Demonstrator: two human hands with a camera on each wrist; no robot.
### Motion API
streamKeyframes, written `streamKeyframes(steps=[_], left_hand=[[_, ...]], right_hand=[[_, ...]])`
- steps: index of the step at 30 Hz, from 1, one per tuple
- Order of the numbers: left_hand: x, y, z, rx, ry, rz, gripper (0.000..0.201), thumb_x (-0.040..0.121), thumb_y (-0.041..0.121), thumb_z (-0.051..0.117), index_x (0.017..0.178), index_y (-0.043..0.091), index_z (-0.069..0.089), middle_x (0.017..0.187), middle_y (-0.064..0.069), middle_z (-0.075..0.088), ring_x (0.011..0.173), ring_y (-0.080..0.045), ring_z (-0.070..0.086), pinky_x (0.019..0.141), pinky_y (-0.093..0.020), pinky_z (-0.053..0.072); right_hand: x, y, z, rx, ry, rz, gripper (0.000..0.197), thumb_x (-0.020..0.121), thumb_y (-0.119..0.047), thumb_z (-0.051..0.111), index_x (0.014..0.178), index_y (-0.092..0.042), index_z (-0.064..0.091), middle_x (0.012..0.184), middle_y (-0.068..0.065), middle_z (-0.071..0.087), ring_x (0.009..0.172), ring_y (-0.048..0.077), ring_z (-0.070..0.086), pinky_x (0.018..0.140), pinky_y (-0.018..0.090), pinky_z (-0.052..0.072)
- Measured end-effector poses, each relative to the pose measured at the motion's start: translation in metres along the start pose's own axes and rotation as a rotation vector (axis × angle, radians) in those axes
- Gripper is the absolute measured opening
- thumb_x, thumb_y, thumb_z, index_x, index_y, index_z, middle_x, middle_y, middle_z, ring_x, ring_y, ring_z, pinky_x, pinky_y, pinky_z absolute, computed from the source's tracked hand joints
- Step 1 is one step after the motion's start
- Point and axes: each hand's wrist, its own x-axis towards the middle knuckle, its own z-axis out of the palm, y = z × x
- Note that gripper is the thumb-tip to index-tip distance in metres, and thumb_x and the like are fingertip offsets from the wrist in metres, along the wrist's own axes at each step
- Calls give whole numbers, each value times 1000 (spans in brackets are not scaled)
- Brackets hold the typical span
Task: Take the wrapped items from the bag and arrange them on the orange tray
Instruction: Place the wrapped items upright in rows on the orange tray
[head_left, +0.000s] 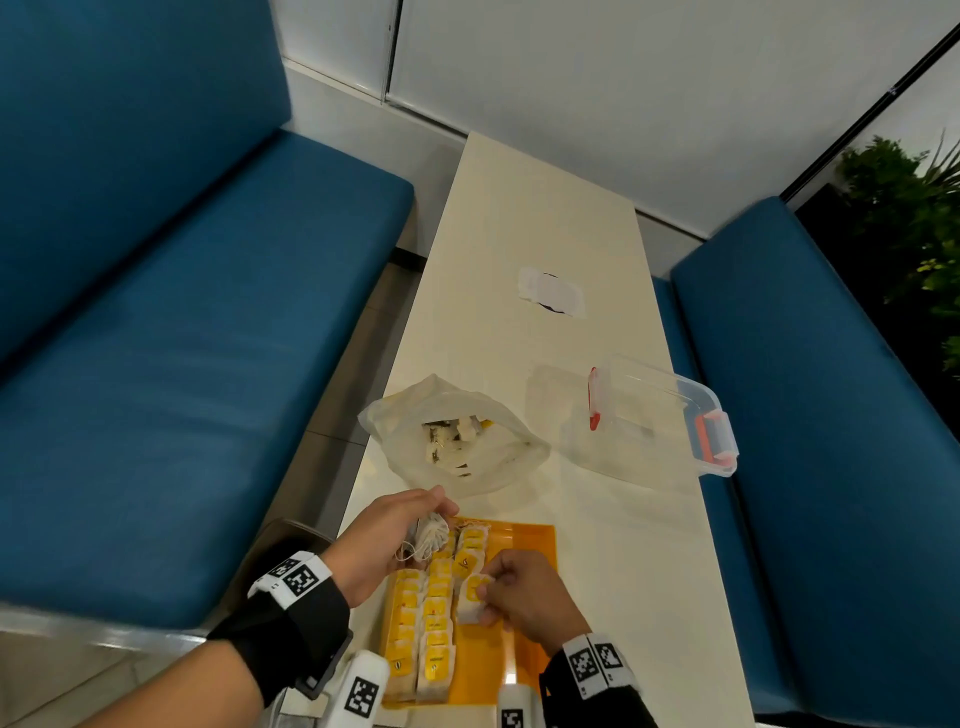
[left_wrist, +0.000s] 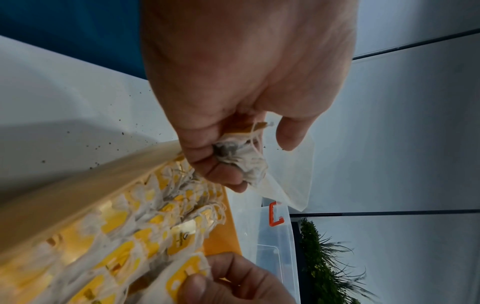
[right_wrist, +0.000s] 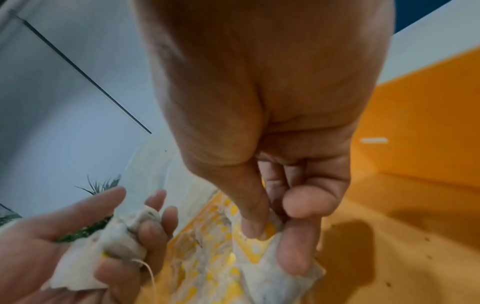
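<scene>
An orange tray (head_left: 530, 543) lies at the table's near end with rows of white tea bags with yellow tags (head_left: 426, 623) along its left side. My left hand (head_left: 387, 540) hovers over the tray's far left corner and grips a bunch of tea bags (head_left: 430, 538) (left_wrist: 244, 158) with loose strings. My right hand (head_left: 524, 592) pinches one tea bag (head_left: 474, 597) (right_wrist: 262, 257) between thumb and fingers, low over the tray beside the rows. The clear plastic bag (head_left: 457, 441) lies open beyond the tray, with more tea bags inside.
A clear plastic box with red clasps (head_left: 654, 415) lies on its side right of the bag. A white paper scrap (head_left: 550, 293) sits farther up the cream table (head_left: 545, 218). Blue benches (head_left: 182, 312) flank the table; a plant (head_left: 914, 208) stands far right.
</scene>
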Motion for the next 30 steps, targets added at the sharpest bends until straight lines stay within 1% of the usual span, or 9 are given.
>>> streamKeyframes(steps=[4, 8, 13, 19, 23, 25, 26, 28, 30], left_hand=[[-1, 0, 0, -9, 21, -28, 45, 104, 46, 48, 103, 12, 78, 96, -6, 75, 90, -21, 67, 74, -34, 51], [-2, 2, 1, -16, 34, -39, 48, 105, 47, 46, 102, 12, 78, 95, -4, 74, 89, -20, 65, 68, -30, 51], [-3, 1, 1, -24, 40, -46, 54, 105, 48, 43, 105, 7, 78, 96, -6, 75, 88, -21, 65, 63, -28, 50], [0, -2, 0, -18, 50, -41, 61, 106, 52, 36, 103, 9, 79, 96, -6, 76, 91, -23, 65, 69, -32, 53], [0, -1, 1, -19, 43, -39, 65, 107, 54, 32, 103, 10, 80, 104, -12, 75, 96, -27, 66, 80, -39, 54], [0, 0, 2, -33, 35, -42, 67, 107, 55, 31, 104, 10, 79, 106, -15, 74, 97, -28, 66, 82, -40, 55], [1, 1, 2, -41, 33, -43, 67, 107, 55, 31, 104, 9, 79, 107, -16, 73, 96, -28, 66, 81, -40, 55], [1, 3, 2, -60, 31, -44, 67, 106, 56, 31, 105, 8, 79, 107, -17, 72, 94, -29, 66, 79, -39, 55], [2, 2, 4, -88, 21, -44, 67, 106, 56, 32, 108, 7, 78, 105, -17, 70, 92, -29, 65, 78, -40, 54]], right_hand=[[7, 4, 10, 16, -2, 35, 9, 87, -2, 67, 90, -7, 61, 63, 4, 67, 51, 14, 67, 41, 22, 45], [11, 5, 16, 54, 32, 34, 9, 87, 0, 67, 92, -5, 60, 59, -2, 66, 50, 16, 66, 42, 23, 46], [15, 6, 20, 33, 94, 23, 9, 86, -3, 68, 87, -9, 61, 63, 1, 66, 54, 20, 68, 44, 25, 47], [16, 0, 22, 3, 154, 60, 17, 85, -4, 71, 82, -11, 55, 68, 8, 65, 48, 16, 64, 45, 26, 51], [13, -5, 23, -4, 177, 75, 23, 81, -6, 72, 82, -14, 51, 74, 14, 66, 53, 23, 67, 53, 33, 55], [10, -10, 21, -77, 231, 39, 23, 78, -13, 74, 81, -18, 52, 78, 10, 67, 65, 25, 68, 60, 37, 55], [6, -13, 19, -120, 268, 4, 21, 79, -17, 74, 81, -19, 53, 79, 4, 66, 69, 21, 67, 62, 34, 53], [-4, -22, 14, -128, 313, -112, 15, 81, -21, 73, 83, -21, 58, 76, -3, 62, 69, 10, 58, 64, 27, 49], [-18, -37, 13, -19, 279, -237, 12, 81, -24, 75, 81, -24, 63, 74, -1, 62, 69, 6, 55, 67, 26, 50]])
